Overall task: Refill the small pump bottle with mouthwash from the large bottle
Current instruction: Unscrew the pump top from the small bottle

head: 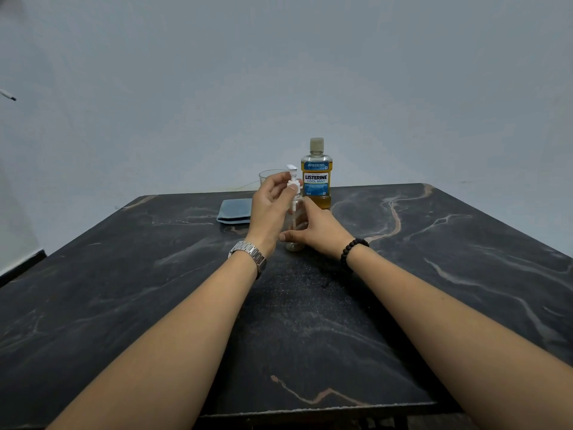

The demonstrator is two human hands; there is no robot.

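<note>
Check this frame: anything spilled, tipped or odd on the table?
Nothing stands out. The mouthwash bottle stands upright, capped; the small pump bottle is upright, held by the right hand, the left hand pinching its pump head. No spill shows.

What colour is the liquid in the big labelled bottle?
Amber-yellow liquid fills the large clear mouthwash bottle; the head view shows it plainly.

two bottles (316, 178) (295, 225), one glass (269, 176), one folded cloth (234, 210), two hands (270, 209) (319, 229).

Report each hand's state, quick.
Left hand: pinches the white pump head of the small pump bottle.
Right hand: grips the small pump bottle's clear body, steadying it on the table.
</note>
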